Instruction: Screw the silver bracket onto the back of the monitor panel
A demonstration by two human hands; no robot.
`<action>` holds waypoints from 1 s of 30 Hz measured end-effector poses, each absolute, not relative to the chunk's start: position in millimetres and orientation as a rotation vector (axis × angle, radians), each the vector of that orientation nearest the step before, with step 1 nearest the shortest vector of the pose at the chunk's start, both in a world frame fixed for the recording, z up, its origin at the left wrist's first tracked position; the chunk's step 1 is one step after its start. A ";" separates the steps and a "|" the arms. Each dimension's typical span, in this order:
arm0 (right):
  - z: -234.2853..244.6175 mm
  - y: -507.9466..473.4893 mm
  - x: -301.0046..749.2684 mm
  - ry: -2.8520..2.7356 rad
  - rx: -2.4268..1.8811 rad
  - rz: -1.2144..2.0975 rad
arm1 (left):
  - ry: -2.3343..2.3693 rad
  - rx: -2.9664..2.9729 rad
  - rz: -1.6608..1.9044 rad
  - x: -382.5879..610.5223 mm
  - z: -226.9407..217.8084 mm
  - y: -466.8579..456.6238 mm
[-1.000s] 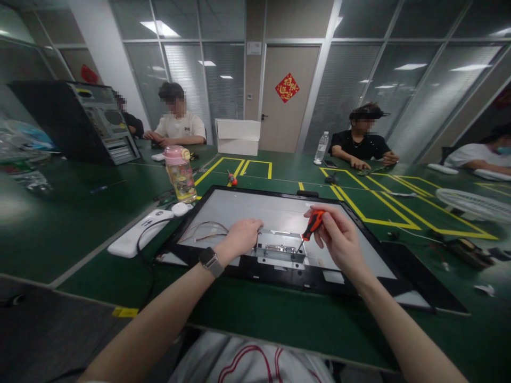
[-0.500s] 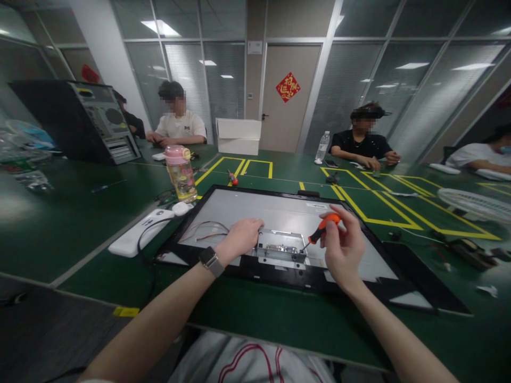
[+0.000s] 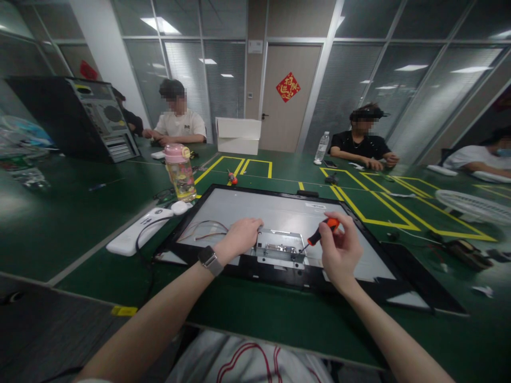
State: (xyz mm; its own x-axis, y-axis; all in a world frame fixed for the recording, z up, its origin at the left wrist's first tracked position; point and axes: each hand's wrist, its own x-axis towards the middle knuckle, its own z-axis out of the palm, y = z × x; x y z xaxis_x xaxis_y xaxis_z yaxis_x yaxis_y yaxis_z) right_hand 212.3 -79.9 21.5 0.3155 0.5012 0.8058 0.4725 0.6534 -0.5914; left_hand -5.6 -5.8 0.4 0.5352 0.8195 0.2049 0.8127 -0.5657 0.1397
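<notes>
A monitor panel lies face down on the green table, its silver back up. A small metal bracket sits near its front edge. My left hand, fingers curled, presses on the bracket's left end; a watch is on that wrist. My right hand is closed round an orange-and-black screwdriver, whose tip touches the bracket's right side. Thin wires lie on the panel to the left.
A white keyboard with a black cable and a pink-lidded bottle stand left of the panel. A computer case is far left, a white box at the back, a fan grille right. Other people sit across the table.
My right hand has swung round the screwdriver, the handle tilting to the right and lower while the tip stays at the bracket. My left hand has stayed put.
</notes>
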 end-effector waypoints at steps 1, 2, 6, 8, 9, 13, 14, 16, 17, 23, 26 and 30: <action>21.5 -80.4 211.6 -1.294 -0.938 0.062 | 1.450 2.728 0.384 -5.6 0.5 -5.8; 21.3 -80.8 211.1 -1.284 -0.938 0.099 | 1.449 2.727 0.383 -5.7 0.7 -5.9; 20.3 -82.6 210.0 -1.272 -0.868 0.190 | 1.450 2.720 0.380 -5.9 0.9 -6.3; 20.3 -83.5 209.8 -1.289 -0.830 0.210 | 1.454 2.718 0.384 -6.0 0.9 -6.4; 20.3 -83.8 209.8 -1.304 -0.818 0.220 | 1.454 2.719 0.386 -6.1 0.8 -6.4; 18.2 -83.9 211.7 -1.380 -0.807 0.215 | 1.450 2.725 0.390 -6.2 0.3 -6.1; 17.4 -83.6 212.4 -1.399 -0.809 0.189 | 1.446 2.728 0.392 -6.1 0.0 -6.0; 16.4 -82.7 213.6 -1.432 -0.814 0.120 | 1.444 2.727 0.395 -6.0 -0.7 -5.5; 16.4 -82.3 213.8 -1.441 -0.814 0.088 | 1.444 2.725 0.396 -6.0 -1.1 -5.2; 18.0 -81.8 211.4 -1.451 -0.857 -0.010 | 1.448 2.726 0.397 -6.2 -2.4 -4.4; 16.1 -81.5 210.9 -1.441 -0.864 -0.020 | 1.451 2.732 0.398 -6.1 -2.2 -4.6; 12.7 -80.0 211.9 -1.445 -0.827 -0.035 | 1.449 2.739 0.383 -6.2 -2.5 -4.0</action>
